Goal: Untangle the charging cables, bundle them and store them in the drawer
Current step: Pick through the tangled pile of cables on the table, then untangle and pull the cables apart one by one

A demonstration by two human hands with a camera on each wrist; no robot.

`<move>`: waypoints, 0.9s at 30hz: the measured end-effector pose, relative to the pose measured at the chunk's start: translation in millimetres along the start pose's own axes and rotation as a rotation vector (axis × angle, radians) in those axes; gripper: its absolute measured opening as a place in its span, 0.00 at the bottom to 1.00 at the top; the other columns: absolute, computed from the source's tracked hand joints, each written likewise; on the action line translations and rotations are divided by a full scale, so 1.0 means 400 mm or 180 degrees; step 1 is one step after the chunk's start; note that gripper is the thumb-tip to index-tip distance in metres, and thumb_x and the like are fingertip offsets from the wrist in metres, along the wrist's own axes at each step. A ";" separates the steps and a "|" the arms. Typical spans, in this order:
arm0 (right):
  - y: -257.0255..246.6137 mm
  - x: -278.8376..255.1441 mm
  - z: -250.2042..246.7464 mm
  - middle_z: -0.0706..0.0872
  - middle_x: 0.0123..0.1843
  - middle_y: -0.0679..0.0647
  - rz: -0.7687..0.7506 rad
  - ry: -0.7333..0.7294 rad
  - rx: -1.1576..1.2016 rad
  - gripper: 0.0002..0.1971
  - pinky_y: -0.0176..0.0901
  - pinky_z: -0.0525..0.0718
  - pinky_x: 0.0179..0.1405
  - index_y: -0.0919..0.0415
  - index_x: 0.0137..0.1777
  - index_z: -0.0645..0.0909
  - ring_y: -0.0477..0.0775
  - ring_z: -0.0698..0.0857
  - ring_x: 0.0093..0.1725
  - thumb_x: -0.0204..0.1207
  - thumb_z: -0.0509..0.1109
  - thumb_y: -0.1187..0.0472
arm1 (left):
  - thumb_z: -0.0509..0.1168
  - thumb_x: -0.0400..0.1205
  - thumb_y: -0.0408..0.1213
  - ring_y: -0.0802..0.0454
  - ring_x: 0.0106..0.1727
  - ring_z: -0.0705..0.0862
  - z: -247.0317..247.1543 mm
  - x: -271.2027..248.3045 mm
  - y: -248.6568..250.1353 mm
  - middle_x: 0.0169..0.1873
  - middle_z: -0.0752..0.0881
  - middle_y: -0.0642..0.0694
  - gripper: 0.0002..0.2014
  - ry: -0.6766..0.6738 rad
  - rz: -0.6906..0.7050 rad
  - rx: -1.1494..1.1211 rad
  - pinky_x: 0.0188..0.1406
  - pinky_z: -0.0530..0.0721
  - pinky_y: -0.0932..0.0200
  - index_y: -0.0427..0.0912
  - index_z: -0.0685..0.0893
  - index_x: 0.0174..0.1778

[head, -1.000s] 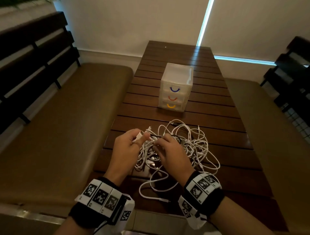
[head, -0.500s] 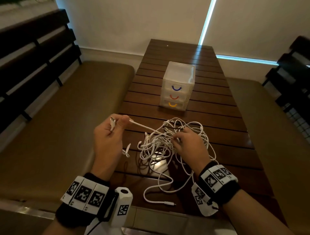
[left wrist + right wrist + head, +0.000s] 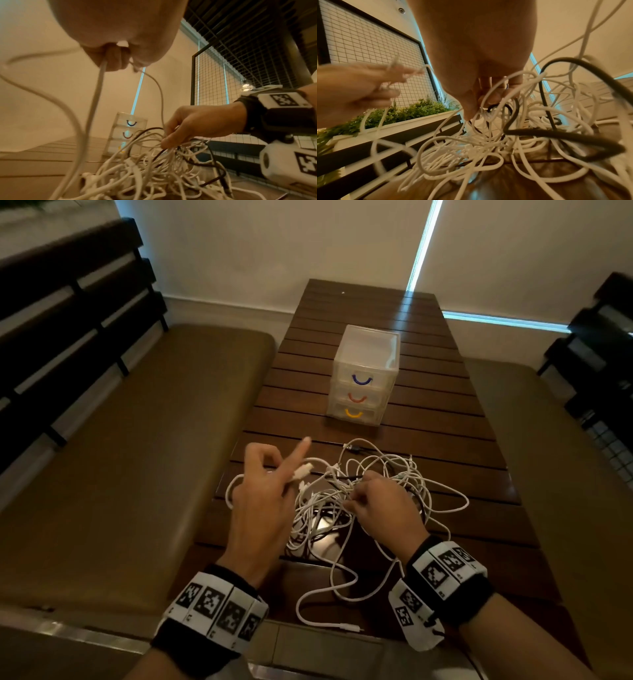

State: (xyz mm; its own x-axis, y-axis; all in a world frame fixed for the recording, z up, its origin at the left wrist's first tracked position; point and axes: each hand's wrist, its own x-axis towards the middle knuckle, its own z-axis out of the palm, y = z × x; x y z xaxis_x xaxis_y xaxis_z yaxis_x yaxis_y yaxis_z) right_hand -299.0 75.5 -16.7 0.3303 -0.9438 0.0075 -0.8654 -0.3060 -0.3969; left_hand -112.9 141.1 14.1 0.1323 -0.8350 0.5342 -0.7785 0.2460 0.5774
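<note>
A tangle of white charging cables point(image 3: 320, 499) with one black cable point(image 3: 556, 134) lies on the near part of the slatted wooden table point(image 3: 438, 426). My left hand point(image 3: 287, 470) hovers at the tangle's left side and holds a white cable point(image 3: 101, 83) with its curled fingers, index finger raised. A white plug point(image 3: 303, 472) sticks out beside that hand. My right hand point(image 3: 359, 491) rests on the tangle's middle and pinches several strands point(image 3: 171, 136). Beyond the cables stands the small clear drawer unit point(image 3: 364, 378), all three drawers closed.
One loose cable end point(image 3: 349, 627) trails to the table's near edge. Brown cushioned benches run along the left point(image 3: 137, 457) and right point(image 3: 565, 474) sides. Bare slats lie between the tangle and the drawer unit and beyond it.
My left hand, which had pulled a cable out to the left, has come back toward the tangle with its index finger raised. My right hand stays on the tangle.
</note>
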 end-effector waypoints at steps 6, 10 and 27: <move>-0.005 0.003 -0.001 0.78 0.46 0.47 0.0067 -0.0055 -0.0026 0.09 0.49 0.83 0.47 0.56 0.44 0.87 0.50 0.81 0.46 0.79 0.71 0.52 | 0.57 0.86 0.53 0.48 0.21 0.70 0.004 -0.005 0.058 0.21 0.79 0.56 0.15 -0.0343 -0.0684 -0.1758 0.23 0.69 0.60 0.61 0.88 0.58; 0.000 -0.001 0.003 0.76 0.45 0.44 0.0040 -0.0043 0.0022 0.07 0.46 0.82 0.47 0.54 0.45 0.88 0.49 0.81 0.47 0.80 0.71 0.52 | 0.42 0.81 0.66 0.61 0.28 0.81 0.011 -0.024 0.004 0.26 0.85 0.54 0.24 -0.0668 -0.1435 -0.1516 0.34 0.77 0.64 0.75 0.85 0.50; -0.015 -0.004 0.022 0.79 0.43 0.44 -0.0182 0.0140 -0.0114 0.07 0.37 0.79 0.38 0.52 0.49 0.87 0.45 0.78 0.41 0.80 0.67 0.57 | 0.54 0.88 0.38 0.52 0.69 0.75 0.123 -0.030 0.057 0.77 0.65 0.52 0.27 -0.1929 -0.0294 0.0023 0.65 0.80 0.53 0.51 0.57 0.85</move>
State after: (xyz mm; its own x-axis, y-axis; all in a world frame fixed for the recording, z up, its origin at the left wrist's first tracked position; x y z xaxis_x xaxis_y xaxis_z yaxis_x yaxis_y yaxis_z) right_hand -291.0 80.0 -22.4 0.3635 -0.9290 0.0698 -0.8587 -0.3631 -0.3616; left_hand -162.5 132.8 -9.4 -0.1714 -0.9846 0.0347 -0.7849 0.1577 0.5992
